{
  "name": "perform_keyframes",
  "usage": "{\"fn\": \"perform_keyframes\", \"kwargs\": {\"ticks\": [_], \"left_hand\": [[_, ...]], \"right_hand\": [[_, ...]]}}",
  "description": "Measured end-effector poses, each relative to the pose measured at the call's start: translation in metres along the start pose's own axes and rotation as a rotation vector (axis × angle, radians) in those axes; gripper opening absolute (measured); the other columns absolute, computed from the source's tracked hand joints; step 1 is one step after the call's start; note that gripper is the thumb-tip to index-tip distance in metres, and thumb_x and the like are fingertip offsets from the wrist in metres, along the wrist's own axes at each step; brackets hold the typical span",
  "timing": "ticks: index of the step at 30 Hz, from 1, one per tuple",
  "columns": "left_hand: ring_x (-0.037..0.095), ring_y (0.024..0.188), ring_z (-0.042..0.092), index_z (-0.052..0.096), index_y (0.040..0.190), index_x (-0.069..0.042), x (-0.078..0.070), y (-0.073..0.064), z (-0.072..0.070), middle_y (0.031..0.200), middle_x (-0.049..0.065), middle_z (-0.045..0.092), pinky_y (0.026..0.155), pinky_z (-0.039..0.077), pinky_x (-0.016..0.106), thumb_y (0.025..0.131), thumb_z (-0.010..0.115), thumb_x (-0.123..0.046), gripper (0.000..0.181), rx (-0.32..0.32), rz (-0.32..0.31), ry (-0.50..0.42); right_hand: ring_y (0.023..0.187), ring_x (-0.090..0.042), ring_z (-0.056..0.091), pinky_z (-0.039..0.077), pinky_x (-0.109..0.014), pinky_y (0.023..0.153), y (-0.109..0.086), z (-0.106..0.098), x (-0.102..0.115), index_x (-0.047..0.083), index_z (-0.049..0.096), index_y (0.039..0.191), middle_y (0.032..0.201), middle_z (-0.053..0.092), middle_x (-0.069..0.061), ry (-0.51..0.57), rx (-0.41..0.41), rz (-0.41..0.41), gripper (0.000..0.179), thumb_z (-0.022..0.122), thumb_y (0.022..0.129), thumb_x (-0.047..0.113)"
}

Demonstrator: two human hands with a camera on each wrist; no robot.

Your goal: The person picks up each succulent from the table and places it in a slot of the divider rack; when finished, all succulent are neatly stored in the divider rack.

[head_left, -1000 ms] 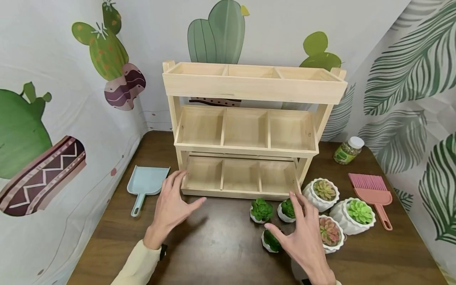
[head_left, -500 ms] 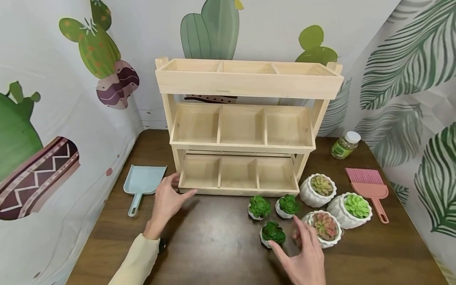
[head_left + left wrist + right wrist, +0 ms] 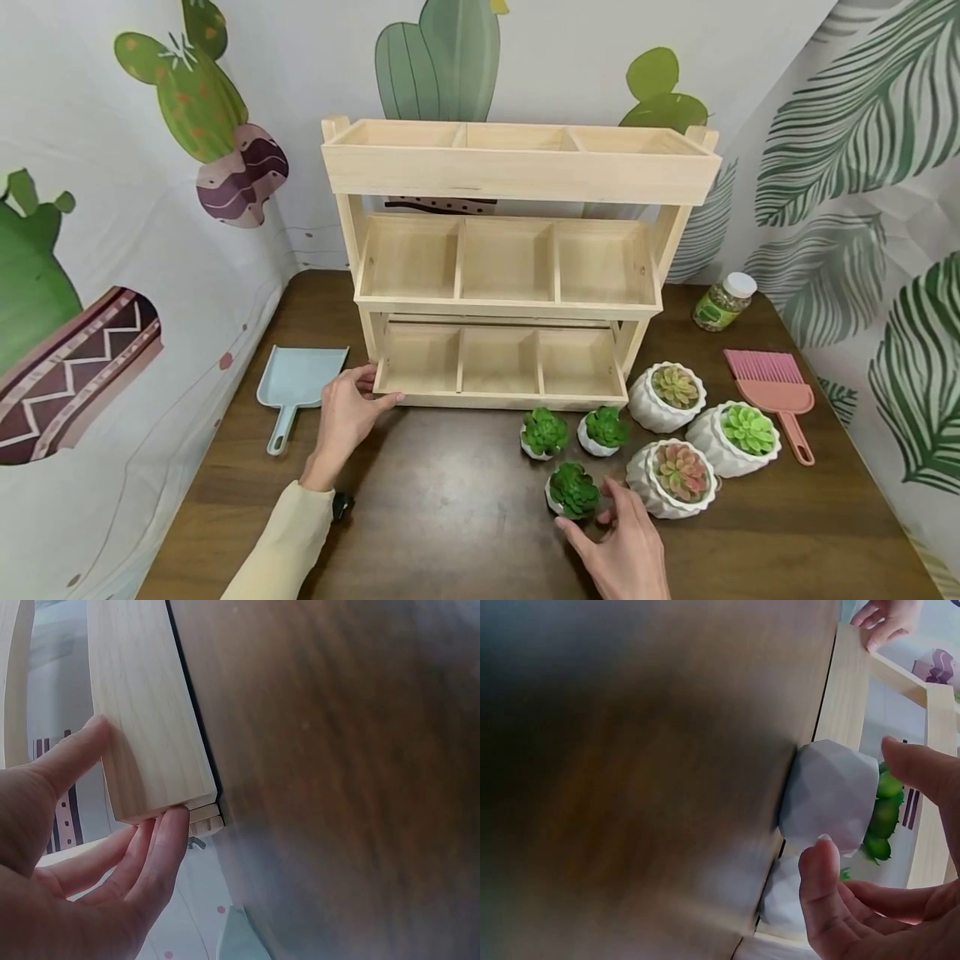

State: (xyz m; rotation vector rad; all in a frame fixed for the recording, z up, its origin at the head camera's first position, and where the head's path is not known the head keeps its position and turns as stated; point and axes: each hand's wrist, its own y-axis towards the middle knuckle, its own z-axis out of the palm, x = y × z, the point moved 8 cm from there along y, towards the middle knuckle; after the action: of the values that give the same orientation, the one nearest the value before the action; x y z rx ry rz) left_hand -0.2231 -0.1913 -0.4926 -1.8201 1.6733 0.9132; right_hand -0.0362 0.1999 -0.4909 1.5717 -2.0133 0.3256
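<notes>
A three-tier wooden shelf with divided trays stands on the table. My left hand holds the left end of its lowest tray, thumb at the front board and fingers against the side; the left wrist view shows the fingertips on that end. Three small green potted plants stand before the shelf. Around the nearest potted plant, my right hand spreads its thumb and fingers at either side. Its white faceted pot sits between them in the right wrist view, with a gap still visible.
Three larger white pots with succulents stand right of the small plants. A pink brush and a seed-filled jar lie farther right. The blue dustpan is left of the shelf. Printed fabric walls enclose the table.
My left hand has come onto the lowest tray's left end. The right hand has moved down and back from above the small plants to the nearest one. The view has shifted slightly.
</notes>
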Motion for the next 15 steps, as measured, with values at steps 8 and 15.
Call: {"fn": "perform_keyframes", "kwargs": {"ticks": [8, 15], "left_hand": [[0.038, 0.1, 0.079, 0.072, 0.134, 0.006, -0.001, -0.001, 0.0, 0.114, 0.027, 0.077, 0.087, 0.068, 0.048, 0.08, 0.099, -0.016, 0.063, 0.005, 0.006, 0.023], [0.038, 0.104, 0.077, 0.071, 0.134, 0.007, 0.0, 0.001, -0.002, 0.114, 0.027, 0.078, 0.087, 0.068, 0.046, 0.08, 0.099, -0.015, 0.065, -0.001, 0.006, 0.017]], "right_hand": [[0.08, -0.013, 0.061, 0.052, -0.036, 0.071, 0.013, 0.012, 0.0, 0.001, 0.07, 0.13, 0.108, 0.072, -0.011, 0.0, 0.12, 0.007, 0.075, 0.103, 0.072, 0.036], [0.101, -0.033, 0.075, 0.06, -0.054, 0.085, 0.017, 0.015, 0.001, 0.002, 0.072, 0.129, 0.118, 0.076, -0.016, 0.021, 0.143, -0.025, 0.07, 0.102, 0.073, 0.031]]}}
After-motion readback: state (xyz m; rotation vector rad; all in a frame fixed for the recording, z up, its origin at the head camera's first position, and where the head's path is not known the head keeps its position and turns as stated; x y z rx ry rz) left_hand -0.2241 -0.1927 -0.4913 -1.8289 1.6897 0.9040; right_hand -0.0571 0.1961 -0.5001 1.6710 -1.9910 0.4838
